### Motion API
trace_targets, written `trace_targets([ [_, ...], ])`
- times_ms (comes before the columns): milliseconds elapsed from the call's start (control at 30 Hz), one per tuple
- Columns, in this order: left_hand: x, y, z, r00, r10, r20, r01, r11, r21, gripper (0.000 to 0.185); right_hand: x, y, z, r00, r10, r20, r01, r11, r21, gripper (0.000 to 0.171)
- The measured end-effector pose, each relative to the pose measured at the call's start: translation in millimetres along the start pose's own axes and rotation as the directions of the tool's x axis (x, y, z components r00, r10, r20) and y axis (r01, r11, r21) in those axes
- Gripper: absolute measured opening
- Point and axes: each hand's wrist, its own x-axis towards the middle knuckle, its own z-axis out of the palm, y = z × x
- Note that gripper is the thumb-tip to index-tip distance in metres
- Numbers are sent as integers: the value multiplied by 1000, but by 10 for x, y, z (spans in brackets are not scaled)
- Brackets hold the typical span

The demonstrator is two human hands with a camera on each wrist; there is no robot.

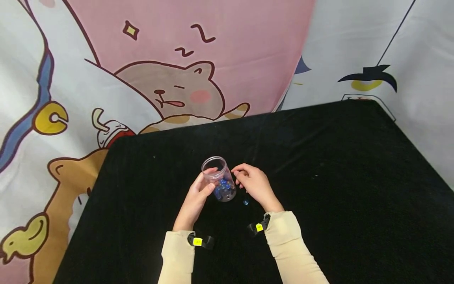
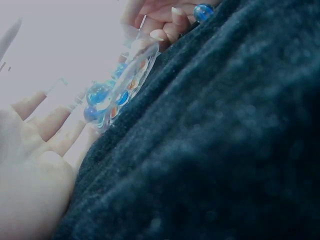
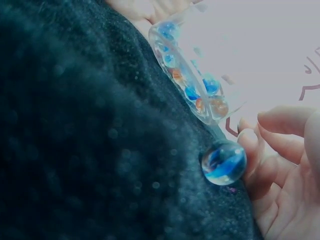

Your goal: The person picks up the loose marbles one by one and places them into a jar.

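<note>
A clear plastic jar (image 1: 223, 176) stands on the black cloth, tilted slightly, with blue and some orange marbles (image 3: 211, 85) in its bottom. My left hand (image 1: 192, 200) holds it from the left, thumb on the near side and fingers round the back. Just right of the jar is my right hand (image 1: 257, 184), its fingers loosely bent and nothing visible between them. One clear marble with a blue swirl (image 3: 224, 163) lies on the cloth, close beside the right hand's fingers in the right wrist view. In the head view, this loose marble (image 1: 246, 202) sits below the right hand.
Black cloth (image 1: 340, 189) covers the table, whose far edge meets a printed cartoon backdrop (image 1: 255, 51). Small pale specks lie on the cloth. Each wrist wears a black camera mount with a yellow tag, such as the right wrist mount (image 1: 259, 227).
</note>
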Motion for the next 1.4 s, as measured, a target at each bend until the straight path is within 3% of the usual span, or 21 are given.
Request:
trace_targets([
  [600, -85, 6, -44, 1000, 23, -17, -23, 999, -24, 39, 16, -30, 114, 1000, -25, 11, 26, 999, -28, 13],
  [1067, -29, 86, -1, 1000, 0, 0, 0, 1000, -20, 39, -19, -100, 39, 998, -51, 42, 58, 981, -187, 14],
  [1300, -18, 114, 18, 1000, -22, 0, 22, 1000, -1, 39, -39, -101, -40, 992, -23, 127, 48, 980, -193, 17],
  [1400, -18, 121, 14, 1000, -25, -6, 25, 1000, 0, 39, -41, -107, -64, 985, -43, 170, 80, 972, -220, 21],
])
